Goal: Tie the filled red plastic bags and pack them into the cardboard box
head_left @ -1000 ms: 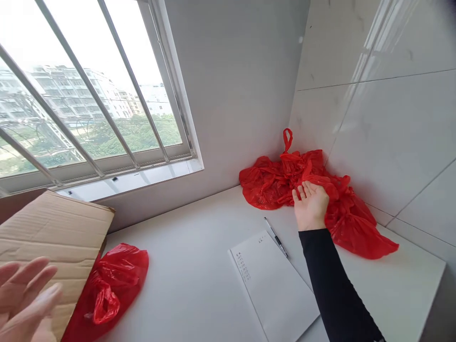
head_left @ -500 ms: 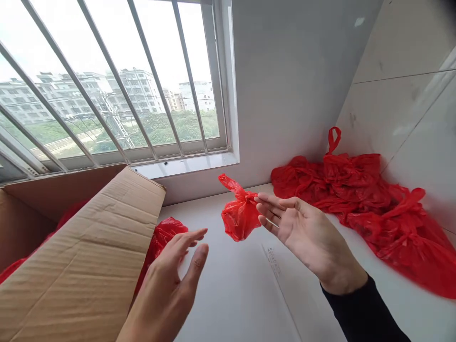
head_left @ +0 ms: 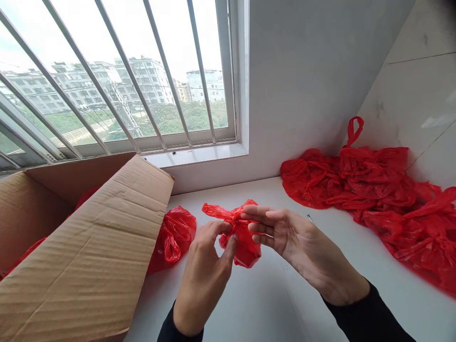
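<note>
I hold a small red bag (head_left: 239, 232) between both hands above the white counter (head_left: 249, 304), over its middle and nearer the front edge than the back wall. My left hand (head_left: 204, 275) comes up from below with its back to me, and its thumb and forefinger are pinched on the crumpled plastic at the bag's left side. My right hand (head_left: 285, 235) lies palm up on the bag's right, the fingers (head_left: 258, 216) stretched out almost straight and close together, their tips resting on the knotted top of the bag; whether the thumb presses from behind I cannot tell. The bag bulges below the knot and one loose ear of plastic sticks out to the left. A cardboard box (head_left: 81, 256) stands at the left edge of the counter with its long flap tilted toward me, and red plastic shows inside it. Another red bag (head_left: 173, 237) lies on the counter touching the box's right side, just left of my left hand. A heap of red bags (head_left: 370, 190) fills the back right corner against the tiled wall and runs along the right edge, well apart from my hands. The barred window (head_left: 124, 85) sits above the back left of the counter.
</note>
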`<action>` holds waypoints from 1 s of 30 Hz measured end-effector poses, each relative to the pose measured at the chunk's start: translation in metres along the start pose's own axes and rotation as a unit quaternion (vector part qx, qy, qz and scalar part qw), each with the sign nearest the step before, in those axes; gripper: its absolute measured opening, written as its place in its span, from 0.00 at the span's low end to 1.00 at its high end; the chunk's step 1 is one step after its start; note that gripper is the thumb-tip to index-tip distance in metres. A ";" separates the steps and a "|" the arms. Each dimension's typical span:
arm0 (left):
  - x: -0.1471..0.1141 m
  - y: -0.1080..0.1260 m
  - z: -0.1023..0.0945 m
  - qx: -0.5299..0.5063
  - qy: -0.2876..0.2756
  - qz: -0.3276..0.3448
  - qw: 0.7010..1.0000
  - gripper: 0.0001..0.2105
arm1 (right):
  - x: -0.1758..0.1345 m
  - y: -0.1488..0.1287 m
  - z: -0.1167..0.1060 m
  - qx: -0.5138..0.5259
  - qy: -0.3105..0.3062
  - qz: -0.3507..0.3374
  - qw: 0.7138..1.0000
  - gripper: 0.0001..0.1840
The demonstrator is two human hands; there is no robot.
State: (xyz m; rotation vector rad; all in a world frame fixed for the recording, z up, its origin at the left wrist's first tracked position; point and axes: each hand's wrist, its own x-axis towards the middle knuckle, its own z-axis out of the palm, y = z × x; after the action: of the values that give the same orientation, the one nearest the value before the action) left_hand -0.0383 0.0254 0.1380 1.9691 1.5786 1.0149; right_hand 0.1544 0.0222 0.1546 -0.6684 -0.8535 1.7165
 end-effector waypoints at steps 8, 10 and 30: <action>0.000 -0.002 0.001 -0.044 0.005 -0.031 0.999 0.07 | 0.013 0.011 -0.006 -0.374 0.014 -0.048 0.926 0.19; 0.000 -0.002 0.001 -0.053 -0.007 -0.034 0.998 0.07 | 0.015 0.015 -0.006 -0.429 0.011 -0.050 0.902 0.18; 0.026 -0.111 -0.012 0.265 0.136 -0.201 0.933 0.30 | 0.011 0.018 -0.017 -0.560 -0.072 -0.035 0.824 0.07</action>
State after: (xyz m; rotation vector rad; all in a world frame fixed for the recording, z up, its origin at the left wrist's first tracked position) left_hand -0.1175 0.0789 0.0739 1.7313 2.4985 0.7650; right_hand 0.1542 0.0330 0.1296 -1.2397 -1.9995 1.0570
